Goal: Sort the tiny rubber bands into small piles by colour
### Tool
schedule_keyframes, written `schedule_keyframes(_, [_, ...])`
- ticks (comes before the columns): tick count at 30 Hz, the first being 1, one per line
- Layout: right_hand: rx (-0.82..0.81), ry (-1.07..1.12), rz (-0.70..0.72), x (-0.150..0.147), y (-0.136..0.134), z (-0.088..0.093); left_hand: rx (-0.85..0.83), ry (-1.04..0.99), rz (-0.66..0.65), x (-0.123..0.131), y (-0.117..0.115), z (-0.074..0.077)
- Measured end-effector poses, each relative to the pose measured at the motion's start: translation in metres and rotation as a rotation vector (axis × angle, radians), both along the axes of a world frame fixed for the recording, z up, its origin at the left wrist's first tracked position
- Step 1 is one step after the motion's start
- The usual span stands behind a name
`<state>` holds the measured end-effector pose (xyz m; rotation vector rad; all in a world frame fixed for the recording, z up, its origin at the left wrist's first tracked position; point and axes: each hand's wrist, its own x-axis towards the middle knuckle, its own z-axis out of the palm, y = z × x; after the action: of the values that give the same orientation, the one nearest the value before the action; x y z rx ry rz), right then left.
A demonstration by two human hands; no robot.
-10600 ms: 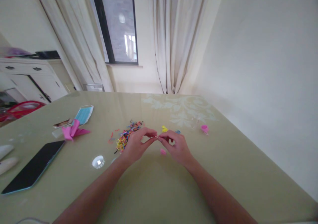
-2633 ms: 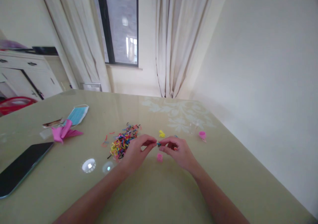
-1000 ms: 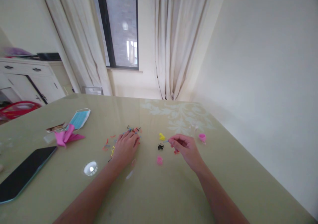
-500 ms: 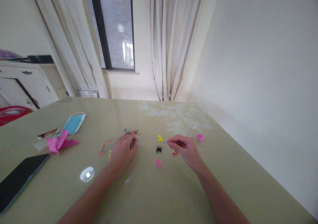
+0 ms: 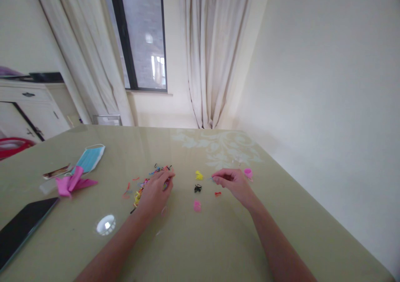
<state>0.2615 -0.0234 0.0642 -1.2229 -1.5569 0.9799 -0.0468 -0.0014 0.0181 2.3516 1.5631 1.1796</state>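
Observation:
My left hand (image 5: pixel 159 188) rests over a loose pile of small coloured rubber bands (image 5: pixel 137 196), with a gap between thumb and fingers where some bands show. Its palm covers part of the pile. My right hand (image 5: pixel 233 183) pinches a small blue rubber band (image 5: pixel 211 178) between thumb and forefinger, just above the table. To the left of that hand, separate little clusters lie in a column: yellow bands (image 5: pixel 199 175), black bands (image 5: pixel 198 188) and pink bands (image 5: pixel 197 206). Red bands (image 5: pixel 218 194) lie below the right fingers.
A pink ring-shaped item (image 5: pixel 248 173) is beyond my right wrist. On the left lie a blue face mask (image 5: pixel 90 159), a folded pink paper piece (image 5: pixel 75 184) and a dark phone or tablet (image 5: pixel 26 223). The glossy table (image 5: pixel 200 248) meets a wall at right.
My left hand has shifted slightly, uncovering more of the mixed pile at its left. The right hand still pinches the blue band near the same spot. The view has turned slightly right.

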Motion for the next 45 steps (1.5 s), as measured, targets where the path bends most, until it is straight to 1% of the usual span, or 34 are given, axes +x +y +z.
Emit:
schedule_keyframes(6, [-0.008,0.020,0.014,0.000,0.000,0.000,0.035,0.002,-0.072,0.007,-0.002,0.000])
schedule_keyframes(11, [-0.015,0.034,0.018,0.001,0.002,-0.001,0.033,-0.066,-0.119,0.009,-0.002,0.000])
schedule_keyframes(14, [-0.019,0.034,0.021,0.002,0.003,-0.003,-0.026,-0.157,-0.131,0.010,-0.002,0.001])
schedule_keyframes(20, [-0.013,0.032,-0.002,0.006,0.002,-0.003,-0.203,-0.385,-0.162,0.016,-0.008,0.005])
schedule_keyframes(25, [-0.010,-0.017,-0.030,0.011,0.005,-0.006,-0.246,-0.450,-0.167,0.018,-0.011,0.006])
schedule_keyframes(28, [0.020,-0.086,-0.105,0.016,0.011,-0.014,-0.247,-0.462,-0.182,0.017,-0.011,0.007])
schedule_keyframes(33, [0.095,-0.292,-0.260,0.020,0.023,-0.035,-0.232,-0.478,-0.193,0.018,-0.009,0.007])
schedule_keyframes(36, [0.134,-0.384,-0.308,0.018,0.027,-0.046,-0.223,-0.491,-0.198,0.019,-0.008,0.005])
schedule_keyframes(38, [0.148,-0.408,-0.318,0.017,0.027,-0.050,-0.228,-0.514,-0.204,0.021,-0.008,0.004])
schedule_keyframes(40, [0.161,-0.423,-0.332,0.015,0.026,-0.050,-0.252,-0.552,-0.214,0.022,-0.009,0.003])
schedule_keyframes(42, [0.191,-0.427,-0.346,0.009,0.022,-0.045,-0.285,-0.597,-0.233,0.024,-0.011,0.004])
schedule_keyframes(44, [0.243,-0.385,-0.324,-0.002,0.014,-0.037,-0.300,-0.629,-0.243,0.027,-0.015,0.007])
schedule_keyframes(45, [0.278,-0.332,-0.290,-0.010,0.009,-0.033,-0.303,-0.633,-0.241,0.029,-0.017,0.009])
